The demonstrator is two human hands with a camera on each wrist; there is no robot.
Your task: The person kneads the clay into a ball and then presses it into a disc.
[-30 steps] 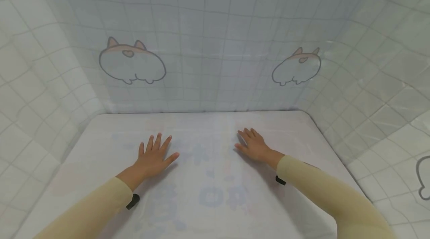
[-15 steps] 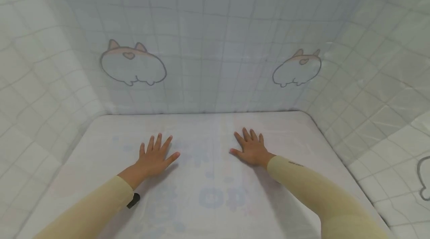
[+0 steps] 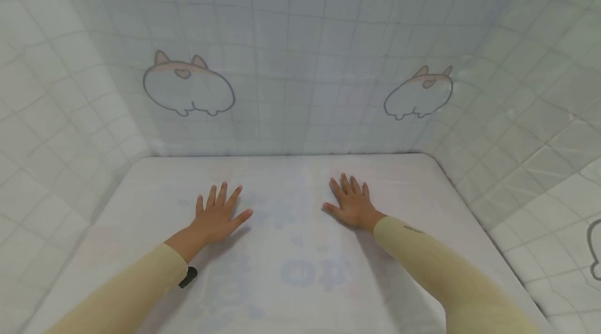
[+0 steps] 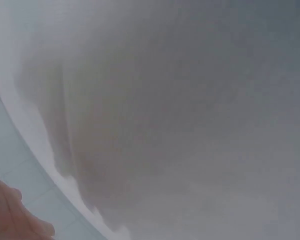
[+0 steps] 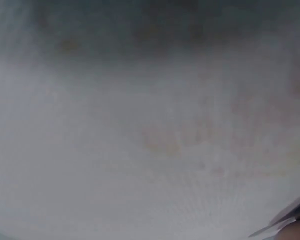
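Both hands are spread over a white tabletop (image 3: 291,188) with faint bluish print. My left hand (image 3: 213,222) lies palm down on the left half, fingers straight and fanned, thumb pointing inward. On the right half my right hand (image 3: 353,207) has the same palm-down pose, its thumb toward the middle. Neither hand holds anything. In the left wrist view, part of the left hand (image 4: 12,212) shows at the lower left corner above the pale surface. The right wrist view is mostly blurred white surface, with a bit of skin at its lower right corner.
Pale grid-patterned sheeting (image 3: 291,83) walls the table at the back and both sides. Two cartoon corgi drawings (image 3: 189,88) are printed on the back sheet. A small black device (image 3: 188,277) sits under the left cuff.
My right hand has shifted slightly left and flattened, its fingers spreading wider. The left hand has stayed in place. The head view has tilted a little.
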